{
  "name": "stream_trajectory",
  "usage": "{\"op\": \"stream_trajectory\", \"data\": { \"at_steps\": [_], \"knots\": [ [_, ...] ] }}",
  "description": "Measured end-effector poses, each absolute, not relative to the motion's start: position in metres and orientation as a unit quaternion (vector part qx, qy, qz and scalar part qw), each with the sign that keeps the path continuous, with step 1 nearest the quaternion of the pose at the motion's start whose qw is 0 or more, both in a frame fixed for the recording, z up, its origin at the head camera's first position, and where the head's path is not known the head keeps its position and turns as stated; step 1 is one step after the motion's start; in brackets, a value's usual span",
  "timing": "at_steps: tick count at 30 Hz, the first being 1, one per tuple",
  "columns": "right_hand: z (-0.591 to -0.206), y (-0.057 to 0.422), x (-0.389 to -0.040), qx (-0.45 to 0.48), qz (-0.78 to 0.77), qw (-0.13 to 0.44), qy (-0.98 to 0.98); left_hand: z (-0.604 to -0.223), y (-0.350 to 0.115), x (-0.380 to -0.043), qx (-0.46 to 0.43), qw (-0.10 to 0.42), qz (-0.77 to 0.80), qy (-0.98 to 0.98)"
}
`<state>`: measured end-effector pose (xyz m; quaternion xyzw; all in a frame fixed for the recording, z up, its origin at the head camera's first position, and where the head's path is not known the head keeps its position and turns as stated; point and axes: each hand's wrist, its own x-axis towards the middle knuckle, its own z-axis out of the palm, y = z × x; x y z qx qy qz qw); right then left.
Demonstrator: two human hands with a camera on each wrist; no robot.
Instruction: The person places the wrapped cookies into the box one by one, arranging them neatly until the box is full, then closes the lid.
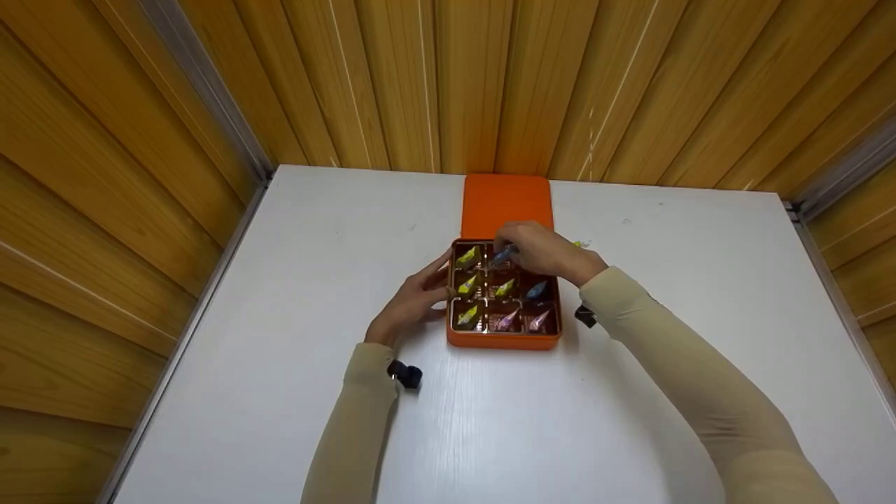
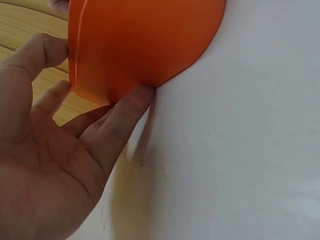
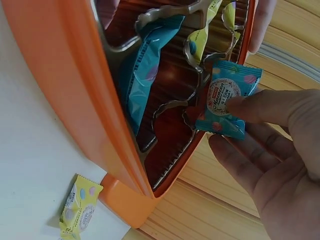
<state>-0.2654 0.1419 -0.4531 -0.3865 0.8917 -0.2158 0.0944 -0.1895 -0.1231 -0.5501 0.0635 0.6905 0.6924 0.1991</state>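
Note:
An orange box (image 1: pixel 504 341) with a divided brown tray stands on the table. In its compartments lie yellow packets (image 1: pixel 467 318), pink packets (image 1: pixel 540 321) and a blue packet (image 1: pixel 537 290). My right hand (image 1: pixel 535 248) pinches a blue wrapped macaron (image 3: pixel 223 100) between thumb and fingers, at the back middle compartment. In the right wrist view the back right compartment (image 3: pixel 172 142) holds nothing. Against the box's left side rests my left hand (image 1: pixel 418 297), fingers extended along the wall, as the left wrist view also shows. The macaron's lower end is at the compartment's edge.
Behind the box lies an orange lid (image 1: pixel 507 203), by the wooden back wall (image 1: pixel 469 84). A loose yellow packet (image 3: pixel 80 207) is on the white table (image 1: pixel 266 336) to the right of the box, mostly hidden by my right hand in the head view.

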Motion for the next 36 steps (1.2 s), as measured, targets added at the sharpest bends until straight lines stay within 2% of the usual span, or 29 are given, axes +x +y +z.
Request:
{"op": "stream_trajectory", "data": {
  "at_steps": [8,36],
  "knots": [
    [-0.4570,0.1396,-0.2641,-0.379,-0.215,0.108,0.894,-0.5506,-0.1239,-0.1893,0.068,0.199,0.686,0.697],
    [-0.4596,0.1488,-0.2636,-0.392,-0.218,0.097,0.888,-0.5490,-0.1235,-0.1901,0.051,0.204,0.697,0.685]
  ]
}}
